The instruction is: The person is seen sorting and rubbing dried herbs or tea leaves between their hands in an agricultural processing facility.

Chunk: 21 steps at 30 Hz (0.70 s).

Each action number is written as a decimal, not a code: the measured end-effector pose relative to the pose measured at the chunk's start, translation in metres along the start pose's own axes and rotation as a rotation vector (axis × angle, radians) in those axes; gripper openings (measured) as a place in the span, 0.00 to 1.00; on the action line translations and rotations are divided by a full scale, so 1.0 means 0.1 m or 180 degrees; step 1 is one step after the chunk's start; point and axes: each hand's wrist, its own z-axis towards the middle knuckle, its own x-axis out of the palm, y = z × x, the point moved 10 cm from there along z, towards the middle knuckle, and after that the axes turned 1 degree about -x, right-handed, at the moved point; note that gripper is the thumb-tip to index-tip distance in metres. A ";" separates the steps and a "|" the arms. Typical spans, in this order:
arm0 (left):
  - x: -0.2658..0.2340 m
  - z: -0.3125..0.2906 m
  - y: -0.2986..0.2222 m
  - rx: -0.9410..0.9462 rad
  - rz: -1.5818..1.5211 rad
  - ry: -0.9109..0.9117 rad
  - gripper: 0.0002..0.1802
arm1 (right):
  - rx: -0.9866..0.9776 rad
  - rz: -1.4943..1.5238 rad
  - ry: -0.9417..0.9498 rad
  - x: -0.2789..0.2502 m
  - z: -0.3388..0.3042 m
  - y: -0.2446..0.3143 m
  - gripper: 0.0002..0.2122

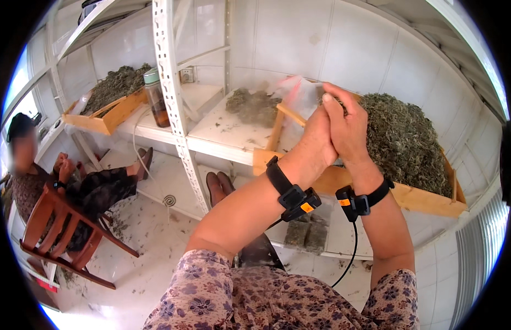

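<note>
My left hand (pixel 317 135) and my right hand (pixel 352 129) are pressed palm to palm above the front of a shallow wooden crate (pixel 376 193). Their fingers are closed together, and whatever lies between the palms is hidden. A big heap of dried grey-green herb (pixel 404 143) fills the crate's right part, just beside my right hand. Behind my left hand lies a clear plastic bag (pixel 299 91) with pink marks. Each wrist wears a black strap with a small black device; the left one (pixel 299 204) and the right one (pixel 352 203) carry orange labels.
Loose herb (pixel 253 106) is spread on the white shelf (pixel 217 135). A perforated white post (pixel 170 82) divides it from a bottle (pixel 156 102) and another herb crate (pixel 104 124). At left a person (pixel 33 176) sits on a wooden chair (pixel 60 236). Packed herb blocks (pixel 308 234) lie below.
</note>
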 end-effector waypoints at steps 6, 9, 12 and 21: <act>-0.33 0.23 -0.03 -0.0075 0.0044 0.0197 0.13 | 0.0182 -0.0613 0.0212 0.01 -0.02 -0.07 0.15; -0.38 0.14 -0.08 -0.0128 -0.0029 -0.0127 0.11 | 0.0345 -0.0380 0.0435 0.00 -0.05 0.06 0.16; -0.33 -0.02 -0.28 0.0306 0.0224 -0.0498 0.16 | 0.0335 -0.0182 0.0657 0.08 -0.11 0.10 0.17; -0.63 -0.20 -0.50 0.0518 0.0326 -0.0190 0.16 | -0.0768 0.0154 0.0666 0.30 -0.33 0.63 0.22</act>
